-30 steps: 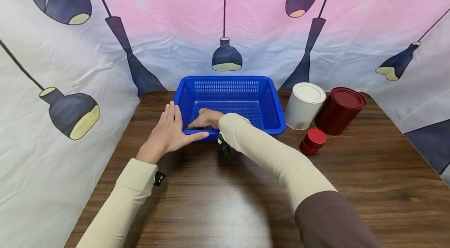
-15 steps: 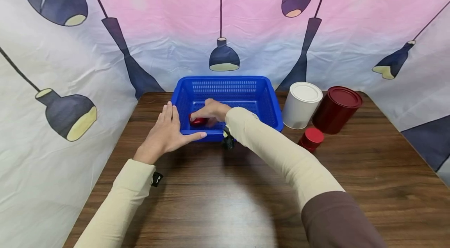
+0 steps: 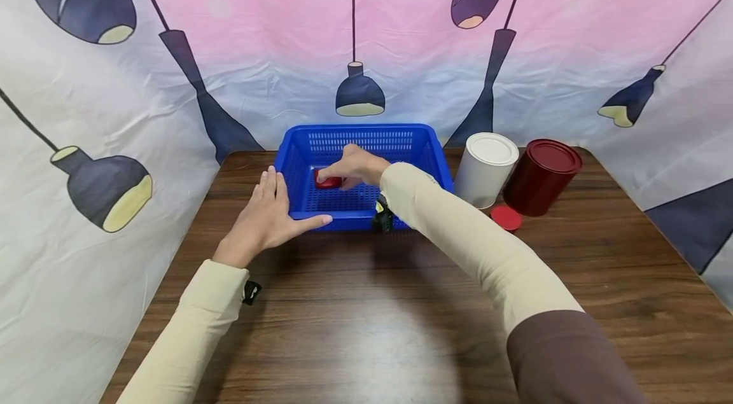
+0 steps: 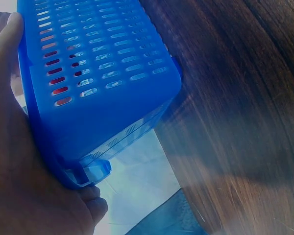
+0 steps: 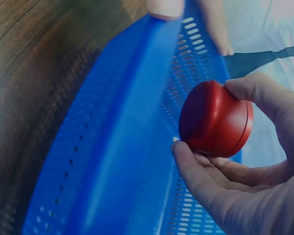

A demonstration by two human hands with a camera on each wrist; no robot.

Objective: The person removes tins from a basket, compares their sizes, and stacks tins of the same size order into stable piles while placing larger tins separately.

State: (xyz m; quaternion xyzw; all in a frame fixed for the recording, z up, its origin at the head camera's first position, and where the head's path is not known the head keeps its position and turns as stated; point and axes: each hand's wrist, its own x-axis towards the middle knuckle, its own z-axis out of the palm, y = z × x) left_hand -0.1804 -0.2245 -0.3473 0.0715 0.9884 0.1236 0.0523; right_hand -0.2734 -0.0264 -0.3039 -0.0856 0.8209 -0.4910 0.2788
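A small round red tin (image 5: 215, 120) is gripped between the thumb and fingers of my right hand (image 3: 357, 165). In the head view that hand reaches over the front rim into the blue plastic basket (image 3: 366, 221), and the tin (image 3: 328, 180) shows under its fingertips. Whether the tin touches the basket floor cannot be made out. My left hand (image 3: 260, 222) lies against the basket's front left corner, its fingers straight along the left side and its thumb over the front rim. The left wrist view shows the basket's slotted wall (image 4: 108, 63) beside that hand.
Right of the basket stand a white can (image 3: 487, 168) and a dark red can (image 3: 541, 178), close together. A second small red tin (image 3: 506, 218) sits in front of them, partly behind my right sleeve. Patterned cloth (image 3: 258, 73) hangs behind the wooden table (image 3: 332, 327).
My right hand has lifted back from the basket's front left corner, moving farther in and slightly right with the red tin, which has come into sight. The left hand stays at the corner.
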